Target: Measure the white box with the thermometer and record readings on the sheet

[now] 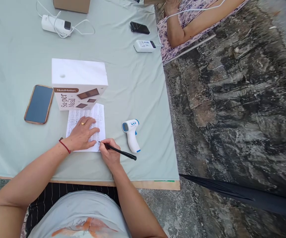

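Note:
A sheet of paper (100,115) covered in small print lies on the cloth, its far edge at the foot of a white NutriMotion box (79,71). Flat across the sheet rests my left hand (84,134), fingers spread, with a ring and a red wrist cord. My right hand (110,152) grips a black pen (123,152), whose tip touches or nearly touches the paper's lower right part. To the right of that hand lies a white and blue infrared thermometer (132,135). Left of the box is a phone (39,104) with a dark screen.
A white power bank (55,25) with a tangled cable lies at the back left, near a cardboard box (72,5). Another white device (144,46) and a black object (140,28) sit far right. Beyond the table's right edge, a person's arm (177,33) shows.

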The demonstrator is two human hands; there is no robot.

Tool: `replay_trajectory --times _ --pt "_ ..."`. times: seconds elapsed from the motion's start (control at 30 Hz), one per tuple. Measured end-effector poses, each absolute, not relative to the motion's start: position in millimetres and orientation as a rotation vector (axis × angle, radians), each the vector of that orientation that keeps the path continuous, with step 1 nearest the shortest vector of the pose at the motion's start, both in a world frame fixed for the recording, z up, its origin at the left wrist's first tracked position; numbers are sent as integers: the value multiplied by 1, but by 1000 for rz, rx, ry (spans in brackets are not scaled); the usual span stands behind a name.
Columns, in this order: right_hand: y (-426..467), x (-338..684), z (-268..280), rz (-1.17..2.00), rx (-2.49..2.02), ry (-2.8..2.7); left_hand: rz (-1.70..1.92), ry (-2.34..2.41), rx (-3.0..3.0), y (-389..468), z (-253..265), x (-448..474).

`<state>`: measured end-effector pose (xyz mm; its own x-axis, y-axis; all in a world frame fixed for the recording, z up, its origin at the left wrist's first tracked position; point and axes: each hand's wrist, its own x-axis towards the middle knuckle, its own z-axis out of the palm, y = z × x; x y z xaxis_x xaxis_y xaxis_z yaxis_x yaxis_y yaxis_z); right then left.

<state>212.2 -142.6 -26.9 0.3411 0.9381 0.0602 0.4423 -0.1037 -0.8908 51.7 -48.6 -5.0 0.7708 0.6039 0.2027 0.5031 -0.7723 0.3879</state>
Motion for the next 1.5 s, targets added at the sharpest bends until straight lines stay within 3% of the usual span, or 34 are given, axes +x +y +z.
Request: replay_trajectory --times 1.3,1.4,1.5 --pt "-148 214 -34 585 -1654 -1093 477 840 2643 -46 -8 51" --pt "-144 222 -37 436 -1618 -1231 589 820 2599 -45 -9 52" --pt "-134 241 -44 267 -1551 -1482 1027 895 2490 -41 -5 50"
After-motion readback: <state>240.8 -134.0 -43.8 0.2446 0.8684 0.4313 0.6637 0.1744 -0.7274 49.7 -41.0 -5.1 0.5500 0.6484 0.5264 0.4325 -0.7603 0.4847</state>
